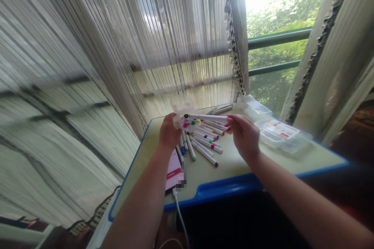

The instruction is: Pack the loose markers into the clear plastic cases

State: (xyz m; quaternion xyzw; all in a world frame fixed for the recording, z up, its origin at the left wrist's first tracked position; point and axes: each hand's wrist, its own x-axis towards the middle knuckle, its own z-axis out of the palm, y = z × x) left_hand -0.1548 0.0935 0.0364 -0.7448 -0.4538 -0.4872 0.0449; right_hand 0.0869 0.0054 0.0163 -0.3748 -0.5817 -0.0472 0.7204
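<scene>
Right fingers [231, 119] pinch a marker [213, 118] by its end, left fingers [170, 121] grip the case [182, 107]; marker's probably light, stiff, kinda slick, so I'd grab mid-barrel.

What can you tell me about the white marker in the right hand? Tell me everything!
The marker is long, straight and white, and looks like plastic. It's held nearly level, above loose markers. The right hand pinches one end; the other reaches the clear container in the left hand. Blur hides any writing.
</scene>
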